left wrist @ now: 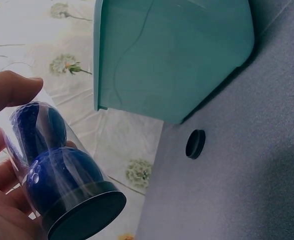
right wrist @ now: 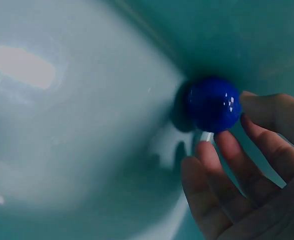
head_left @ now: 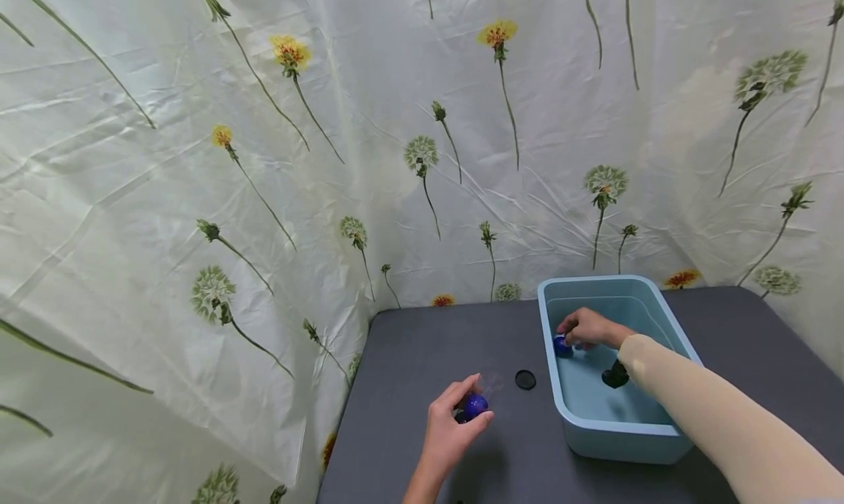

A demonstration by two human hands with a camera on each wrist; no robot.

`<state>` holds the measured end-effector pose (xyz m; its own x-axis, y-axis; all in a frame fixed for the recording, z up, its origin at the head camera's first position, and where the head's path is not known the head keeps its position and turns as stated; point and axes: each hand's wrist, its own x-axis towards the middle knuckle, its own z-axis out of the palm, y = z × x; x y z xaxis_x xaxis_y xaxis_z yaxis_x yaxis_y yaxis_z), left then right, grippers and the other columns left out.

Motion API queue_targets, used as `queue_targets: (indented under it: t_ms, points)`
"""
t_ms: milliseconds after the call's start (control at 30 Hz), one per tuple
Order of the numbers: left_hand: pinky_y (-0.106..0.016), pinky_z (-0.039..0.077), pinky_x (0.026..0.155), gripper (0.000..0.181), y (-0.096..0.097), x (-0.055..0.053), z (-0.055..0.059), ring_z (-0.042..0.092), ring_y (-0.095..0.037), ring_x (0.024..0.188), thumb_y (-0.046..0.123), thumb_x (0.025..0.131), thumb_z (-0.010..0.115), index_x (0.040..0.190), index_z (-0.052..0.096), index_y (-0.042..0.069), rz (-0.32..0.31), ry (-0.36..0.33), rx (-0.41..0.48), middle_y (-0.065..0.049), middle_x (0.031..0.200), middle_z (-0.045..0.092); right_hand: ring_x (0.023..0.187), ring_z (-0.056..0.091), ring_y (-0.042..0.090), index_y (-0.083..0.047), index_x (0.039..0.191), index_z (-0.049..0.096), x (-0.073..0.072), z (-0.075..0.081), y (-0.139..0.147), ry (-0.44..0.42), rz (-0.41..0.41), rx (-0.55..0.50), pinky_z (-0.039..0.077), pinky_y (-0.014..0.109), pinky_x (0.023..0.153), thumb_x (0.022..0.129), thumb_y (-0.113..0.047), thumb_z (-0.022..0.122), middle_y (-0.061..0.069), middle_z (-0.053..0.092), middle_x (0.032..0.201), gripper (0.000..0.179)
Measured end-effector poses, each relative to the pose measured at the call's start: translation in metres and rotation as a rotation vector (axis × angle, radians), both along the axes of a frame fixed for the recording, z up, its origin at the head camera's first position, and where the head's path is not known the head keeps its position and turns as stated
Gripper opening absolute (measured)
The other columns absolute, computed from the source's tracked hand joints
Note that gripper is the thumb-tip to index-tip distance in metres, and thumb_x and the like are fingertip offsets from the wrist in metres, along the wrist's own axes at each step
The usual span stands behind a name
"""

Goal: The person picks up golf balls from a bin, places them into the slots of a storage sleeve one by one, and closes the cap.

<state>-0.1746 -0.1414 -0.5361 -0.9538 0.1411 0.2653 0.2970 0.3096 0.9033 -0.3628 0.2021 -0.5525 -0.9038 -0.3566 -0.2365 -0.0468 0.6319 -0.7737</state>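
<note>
In the head view my left hand point(head_left: 448, 423) is over the table, left of the light-blue bin point(head_left: 572, 423). It grips a clear plastic tube point(left wrist: 81, 145) that has a black cap on its lower end. Inside the tube are dimpled blue golf balls point(left wrist: 61, 175), one above the other. My right hand point(head_left: 585, 327) reaches down into the bin. At the bin's left wall its thumb and fingertips pinch a glossy blue ball point(right wrist: 214, 105), low in the corner where floor and wall meet.
A round black cap point(head_left: 525, 379) lies on the dark grey table point(head_left: 448, 343), between the left hand and the bin. Under the right wrist shows a dark object point(head_left: 615, 375), its kind unclear. A flower-printed curtain point(head_left: 369, 160) hangs behind the table and along its left side.
</note>
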Motion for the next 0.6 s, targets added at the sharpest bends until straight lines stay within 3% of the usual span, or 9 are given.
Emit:
queue_targets:
  t_ms: [200, 333, 600]
  points:
    - [-0.029, 0.055, 0.084, 0.054, -0.001, 0.0, -0.001, 0.064, -0.015, 0.096, 0.027, 0.083, 0.084, 0.134, 0.065, 0.028, 0.002, 0.017, -0.014, 0.003, 0.112, 0.067, 0.07, 0.063, 0.021, 0.007, 0.123, 0.064, -0.002, -0.006, 0.0, -0.137, 0.016, -0.009, 0.057, 0.041, 0.068, 0.087, -0.004, 0.073, 0.008, 0.066, 0.086, 0.039]
    - [-0.029, 0.054, 0.084, 0.054, -0.002, -0.001, -0.001, 0.065, -0.014, 0.095, 0.026, 0.083, 0.084, 0.134, 0.065, 0.028, -0.001, 0.026, -0.014, -0.002, 0.112, 0.068, 0.061, 0.06, 0.017, 0.006, 0.12, 0.065, -0.001, -0.011, -0.002, -0.17, 0.029, 0.012, 0.057, 0.038, 0.066, 0.085, -0.007, 0.077, 0.007, 0.065, 0.083, 0.039]
    - [-0.03, 0.054, 0.086, 0.054, -0.003, 0.0, -0.001, 0.064, -0.015, 0.098, 0.027, 0.084, 0.084, 0.134, 0.065, 0.029, 0.006, -0.005, -0.015, -0.002, 0.113, 0.068, 0.067, 0.063, 0.02, 0.005, 0.112, 0.067, 0.004, -0.009, -0.007, -0.076, 0.071, 0.08, 0.057, 0.039, 0.066, 0.079, -0.003, 0.081, 0.008, 0.063, 0.089, 0.036]
